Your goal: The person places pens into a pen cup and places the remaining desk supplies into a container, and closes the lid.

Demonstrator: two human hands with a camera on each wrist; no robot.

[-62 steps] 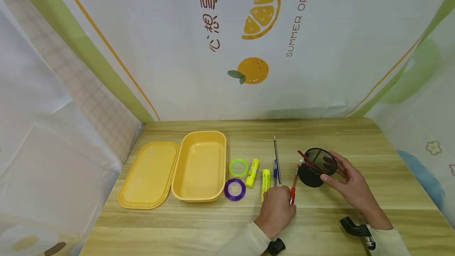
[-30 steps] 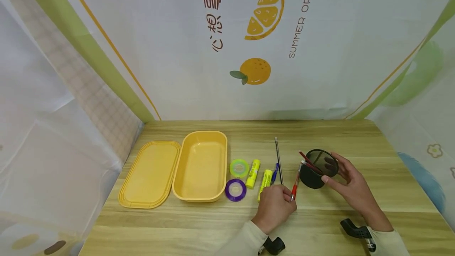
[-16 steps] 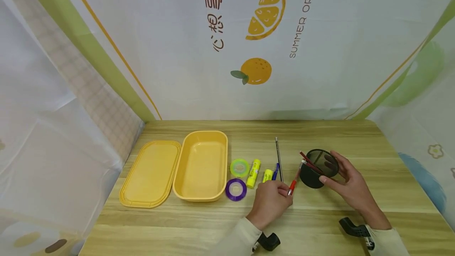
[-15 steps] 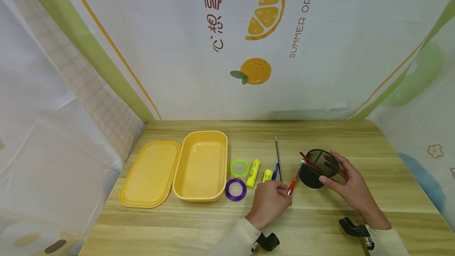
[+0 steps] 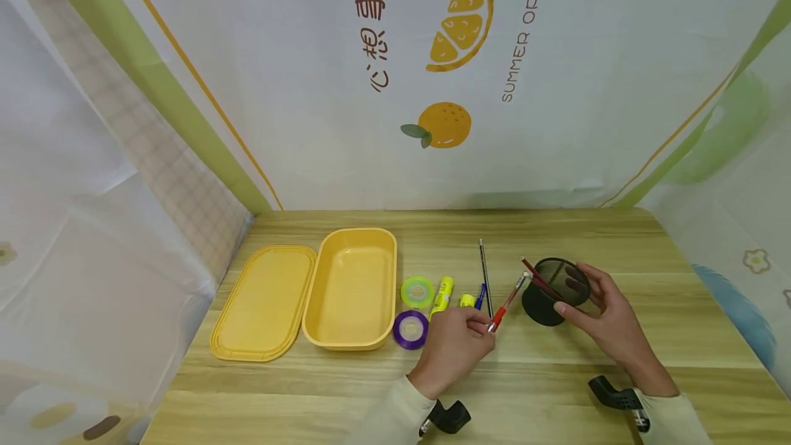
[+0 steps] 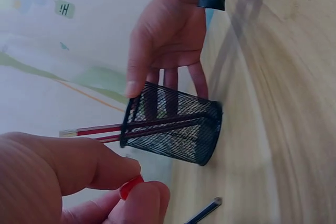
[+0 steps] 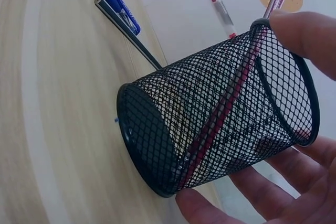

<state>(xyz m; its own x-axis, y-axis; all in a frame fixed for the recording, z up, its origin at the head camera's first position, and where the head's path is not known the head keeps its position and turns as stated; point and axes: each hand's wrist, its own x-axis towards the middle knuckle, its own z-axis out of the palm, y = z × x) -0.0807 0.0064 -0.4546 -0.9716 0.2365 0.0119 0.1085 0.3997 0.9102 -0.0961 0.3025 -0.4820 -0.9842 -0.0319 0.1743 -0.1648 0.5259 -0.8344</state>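
My left hand (image 5: 487, 325) pinches the lower end of a red pen (image 5: 508, 301) between thumb and fingers; the pen slants up to the right, its tip close to the rim of a black mesh pen holder (image 5: 544, 304). My right hand (image 5: 577, 294) grips that holder, thumb at the front of the rim and fingers behind it, and tilts it to the left on the table. Two red pencils (image 5: 533, 275) stick out of its mouth. The left wrist view shows the holder (image 6: 173, 129) and the red pen (image 6: 131, 186) in my fingers. The right wrist view shows the holder (image 7: 210, 114) from close up.
Left of my hands lie a black pencil (image 5: 484, 270), a blue pen (image 5: 480, 293), two yellow sticks (image 5: 442, 292), a green tape roll (image 5: 417, 290) and a purple tape roll (image 5: 410, 329). Further left are a yellow box (image 5: 352, 287) and its lid (image 5: 262, 301). A cloth wall backs the wooden table (image 5: 556, 390).
My left hand has moved left with the red pen, which now slants more, its tip towards the holder's rim. The right hand and the holder have hardly moved.
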